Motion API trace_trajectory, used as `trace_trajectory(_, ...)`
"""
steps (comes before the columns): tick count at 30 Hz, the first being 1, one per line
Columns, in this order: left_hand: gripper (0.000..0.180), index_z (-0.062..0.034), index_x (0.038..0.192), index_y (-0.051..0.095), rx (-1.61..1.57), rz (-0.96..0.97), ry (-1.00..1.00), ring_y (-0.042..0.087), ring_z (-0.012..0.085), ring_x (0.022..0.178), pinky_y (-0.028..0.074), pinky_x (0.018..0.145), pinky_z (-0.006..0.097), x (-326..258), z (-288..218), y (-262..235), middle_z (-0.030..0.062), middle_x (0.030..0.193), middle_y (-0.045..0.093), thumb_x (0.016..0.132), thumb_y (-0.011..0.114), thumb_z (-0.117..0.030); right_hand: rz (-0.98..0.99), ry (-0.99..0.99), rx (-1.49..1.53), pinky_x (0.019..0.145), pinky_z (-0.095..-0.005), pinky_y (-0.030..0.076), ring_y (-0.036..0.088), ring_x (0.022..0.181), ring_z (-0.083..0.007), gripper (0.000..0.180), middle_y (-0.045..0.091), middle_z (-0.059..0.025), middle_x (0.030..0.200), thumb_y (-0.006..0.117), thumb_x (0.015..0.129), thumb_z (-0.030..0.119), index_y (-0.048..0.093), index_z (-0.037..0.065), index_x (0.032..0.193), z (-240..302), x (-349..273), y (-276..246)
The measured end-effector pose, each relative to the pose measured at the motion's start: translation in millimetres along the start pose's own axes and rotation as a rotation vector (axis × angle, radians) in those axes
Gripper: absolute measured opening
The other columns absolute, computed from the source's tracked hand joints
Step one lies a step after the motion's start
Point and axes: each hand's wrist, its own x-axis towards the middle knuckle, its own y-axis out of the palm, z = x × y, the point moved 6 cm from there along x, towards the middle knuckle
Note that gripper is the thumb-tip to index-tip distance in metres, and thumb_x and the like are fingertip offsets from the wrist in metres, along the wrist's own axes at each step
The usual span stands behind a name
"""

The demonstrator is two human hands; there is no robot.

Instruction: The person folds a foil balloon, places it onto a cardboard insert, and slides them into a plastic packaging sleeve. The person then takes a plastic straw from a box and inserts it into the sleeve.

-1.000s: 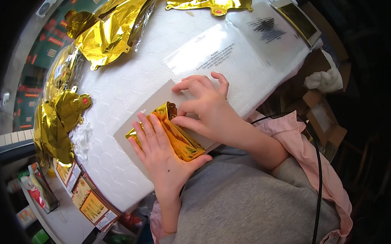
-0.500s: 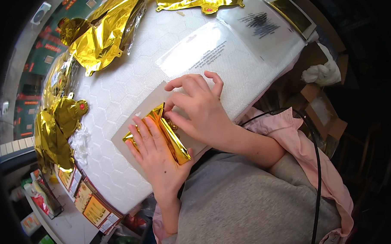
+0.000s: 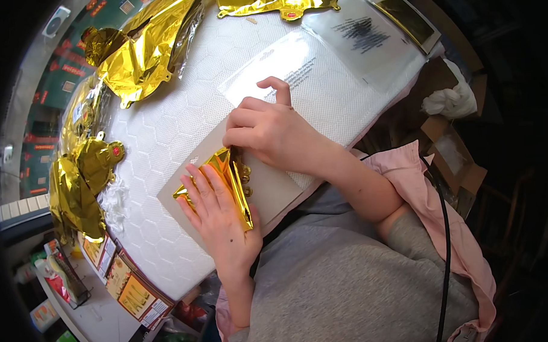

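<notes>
Head view: A person's left hand (image 3: 218,218), spread flat, presses folded gold foil (image 3: 230,169) onto a grey board (image 3: 271,186), while the right hand (image 3: 263,132) curls at the foil's upper corner, its grip unclear. Easing the left hand's pressure could let the folds spring open; a hard tug might crease them.

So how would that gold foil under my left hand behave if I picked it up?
The gold foil is probably floppy, since it shows folds and creases beside the left hand. It looks thin, so likely light, and its shiny surface may be slippery.
</notes>
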Motion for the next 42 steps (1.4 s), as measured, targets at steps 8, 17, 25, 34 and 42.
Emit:
trace_trajectory(8,0.085,0.0018,0.165,0.022,-0.060,-0.010,0.013,0.011,0.0481,0.160,0.004,0.126,0.062,0,0,-3,0.0286,0.172,0.015,0.097,0.049,-0.040,0.021,-0.068,0.050,0.113,-0.0526,0.025,0.065,0.095,-0.0085,0.014,0.065,0.0093,0.091,0.080,0.082,0.017,0.071,0.022,0.091,2,3,-3)
trace_trajectory(17,0.085,0.0019,0.165,0.022,-0.037,-0.010,0.004,0.012,0.0482,0.160,0.005,0.126,0.063,-1,0,-1,0.0288,0.172,0.015,0.095,0.051,-0.037,0.051,-0.123,0.024,0.112,-0.0526,0.029,0.064,0.092,-0.0110,0.014,0.061,0.0070,0.086,0.079,0.080,0.016,0.071,0.021,0.090,6,11,8)
trace_trajectory(25,0.090,-0.0018,0.166,0.023,-0.009,-0.031,-0.003,0.011,0.0465,0.160,0.004,0.127,0.061,-1,0,3,0.0270,0.173,0.014,0.091,0.057,-0.040,0.047,-0.023,0.012,0.110,-0.0523,0.031,0.064,0.092,-0.0160,0.009,0.061,0.0021,0.088,0.074,0.083,0.011,0.067,0.016,0.086,6,8,16)
trace_trajectory(34,0.123,-0.0189,0.166,0.033,0.002,0.015,-0.010,0.009,0.0493,0.159,0.006,0.126,0.063,1,-5,-3,0.0301,0.172,0.013,0.062,0.085,-0.056,0.029,0.049,0.068,0.099,-0.0441,0.035,0.065,0.090,-0.0168,0.009,0.065,0.0009,0.094,0.069,0.089,0.012,0.063,0.013,0.096,9,3,22)
trace_trajectory(42,0.121,-0.0218,0.166,0.035,-0.014,0.009,-0.020,0.009,0.0498,0.159,0.007,0.126,0.064,3,-7,-4,0.0299,0.171,0.015,0.062,0.087,-0.055,0.024,0.143,0.280,0.094,-0.0394,0.035,0.063,0.078,-0.0161,0.008,0.070,0.0009,0.087,0.069,0.089,0.008,0.065,0.012,0.096,4,-1,12)
